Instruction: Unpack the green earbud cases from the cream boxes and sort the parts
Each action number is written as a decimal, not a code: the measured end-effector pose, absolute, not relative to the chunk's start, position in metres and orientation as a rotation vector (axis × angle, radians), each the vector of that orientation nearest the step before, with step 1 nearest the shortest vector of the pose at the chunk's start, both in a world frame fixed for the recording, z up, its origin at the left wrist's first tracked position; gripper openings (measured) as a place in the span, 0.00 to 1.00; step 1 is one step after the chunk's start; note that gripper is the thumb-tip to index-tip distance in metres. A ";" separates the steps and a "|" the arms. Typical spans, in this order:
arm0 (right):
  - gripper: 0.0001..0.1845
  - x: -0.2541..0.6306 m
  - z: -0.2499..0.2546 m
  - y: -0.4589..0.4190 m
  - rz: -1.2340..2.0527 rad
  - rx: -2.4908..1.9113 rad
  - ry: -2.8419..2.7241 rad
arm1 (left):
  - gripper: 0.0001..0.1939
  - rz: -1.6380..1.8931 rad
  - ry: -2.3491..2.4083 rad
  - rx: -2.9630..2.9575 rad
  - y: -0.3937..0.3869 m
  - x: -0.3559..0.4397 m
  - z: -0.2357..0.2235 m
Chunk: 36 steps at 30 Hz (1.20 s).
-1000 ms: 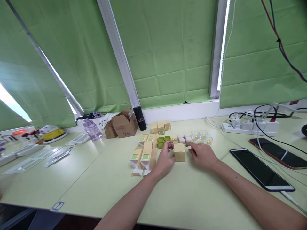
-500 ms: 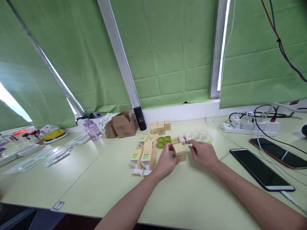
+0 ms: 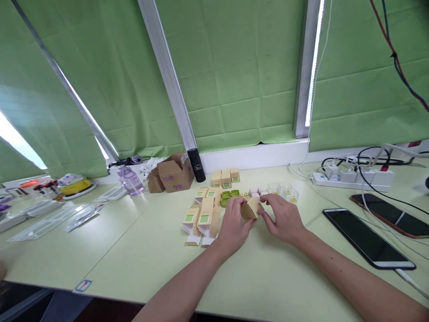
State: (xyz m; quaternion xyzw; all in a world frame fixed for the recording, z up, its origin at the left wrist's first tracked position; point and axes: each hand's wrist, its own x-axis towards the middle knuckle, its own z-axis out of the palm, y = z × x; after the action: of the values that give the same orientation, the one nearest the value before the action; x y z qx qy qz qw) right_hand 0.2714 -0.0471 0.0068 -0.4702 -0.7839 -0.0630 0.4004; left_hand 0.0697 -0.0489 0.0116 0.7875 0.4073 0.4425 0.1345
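Observation:
Between my two hands is a small kraft-coloured cardboard box (image 3: 252, 209), tilted. The fingers and thumb of my left hand (image 3: 233, 221) close on its left side. My right hand (image 3: 280, 217) pinches its right side with thumb and fingertips. Just behind the box sit a green tray with square cups (image 3: 229, 195), small yellowish pieces and pale pink pieces (image 3: 254, 192). Clear containers with yellow centres (image 3: 283, 191) stand past my right hand. To the left lie several long kraft boxes (image 3: 205, 217) with green labels, their near ends showing white flaps.
Small closed boxes (image 3: 225, 177) line up near the wall. A black cylinder (image 3: 196, 165), an opened carton (image 3: 176, 174) and a clear bottle (image 3: 130, 180) stand at the back. On the right are two phones (image 3: 368, 237), cables and a power strip (image 3: 351, 179).
My right hand has moved left onto the small box and now grips it. The box has been tilted and turned between both hands, where before only the left held it.

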 end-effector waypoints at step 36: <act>0.19 0.253 -0.006 -0.050 -0.035 -1.001 -1.968 | 0.11 1.515 1.255 3.235 -0.049 0.075 0.010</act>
State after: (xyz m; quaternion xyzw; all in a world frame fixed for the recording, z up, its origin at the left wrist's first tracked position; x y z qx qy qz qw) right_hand 0.2532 -0.0503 -0.0062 -0.4050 -0.7960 -0.0141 0.4497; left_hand 0.0749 -0.0488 0.0101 0.8105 0.3144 0.3795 -0.3167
